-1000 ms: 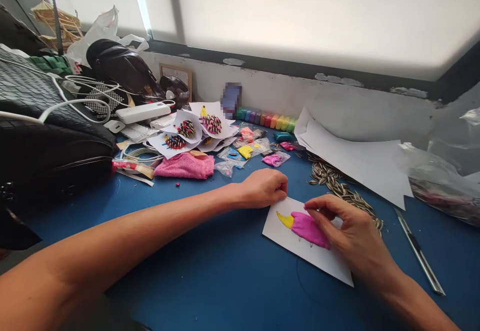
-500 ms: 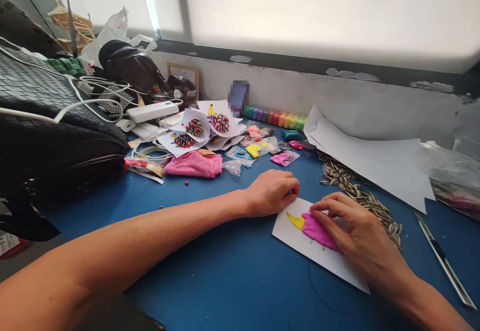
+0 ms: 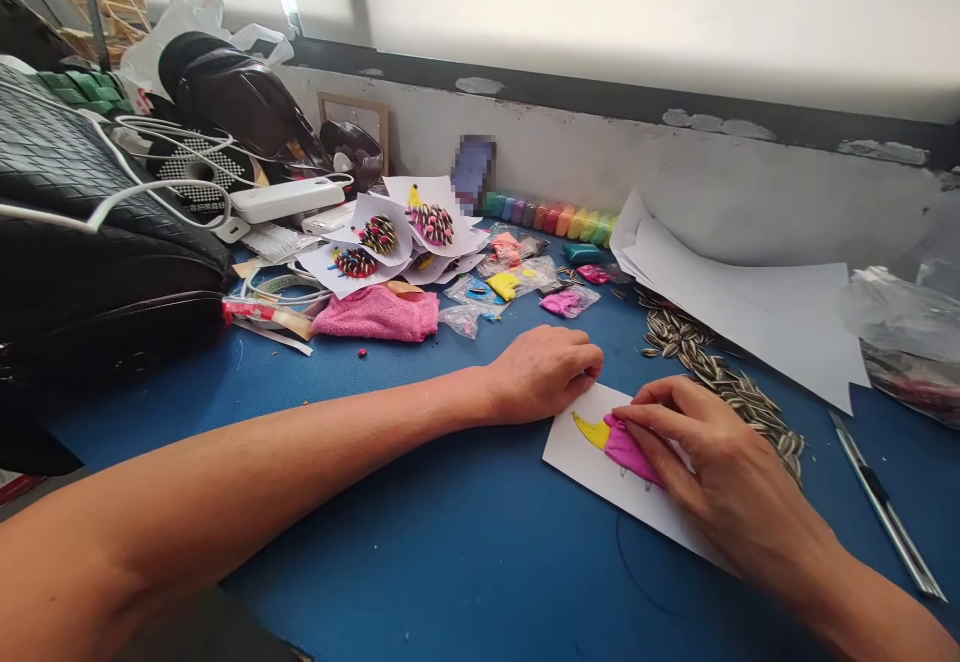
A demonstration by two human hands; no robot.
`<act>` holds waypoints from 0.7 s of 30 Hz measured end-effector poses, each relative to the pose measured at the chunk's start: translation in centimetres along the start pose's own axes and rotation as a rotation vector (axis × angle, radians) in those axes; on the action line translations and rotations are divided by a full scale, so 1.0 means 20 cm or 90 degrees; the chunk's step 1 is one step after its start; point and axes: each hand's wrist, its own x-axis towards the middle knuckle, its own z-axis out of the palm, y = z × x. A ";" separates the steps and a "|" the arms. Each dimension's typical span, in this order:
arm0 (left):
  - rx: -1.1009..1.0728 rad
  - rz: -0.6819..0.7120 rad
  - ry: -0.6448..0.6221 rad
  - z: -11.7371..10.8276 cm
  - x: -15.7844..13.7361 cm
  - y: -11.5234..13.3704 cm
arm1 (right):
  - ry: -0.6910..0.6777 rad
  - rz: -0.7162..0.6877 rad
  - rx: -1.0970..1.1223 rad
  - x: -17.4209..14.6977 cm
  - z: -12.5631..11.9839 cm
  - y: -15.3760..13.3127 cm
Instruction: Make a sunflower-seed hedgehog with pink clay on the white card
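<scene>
Nearest us, our right hand [image 3: 712,457] has thumb and fingertips pinched together on the upper edge of the pink clay [image 3: 628,450], which lies on the white card [image 3: 576,459], against a yellow piece [image 3: 592,430]. We judge the clay light, soft and easily dented, best taken gently by its rim; the card is better held by bare corners. Our left hand [image 3: 546,372] rests curled at the card's far corner; whether it grips, we cannot tell. Beyond, small clear bags [image 3: 587,296] hold pink, yellow and blue lumps [image 3: 503,286]; rightward, a bigger bag [image 3: 885,304] holds something dark reddish, unclear.
</scene>
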 end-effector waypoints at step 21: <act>0.016 0.001 0.000 0.00 -0.01 0.01 | -0.047 -0.005 -0.039 0.04 -0.02 0.00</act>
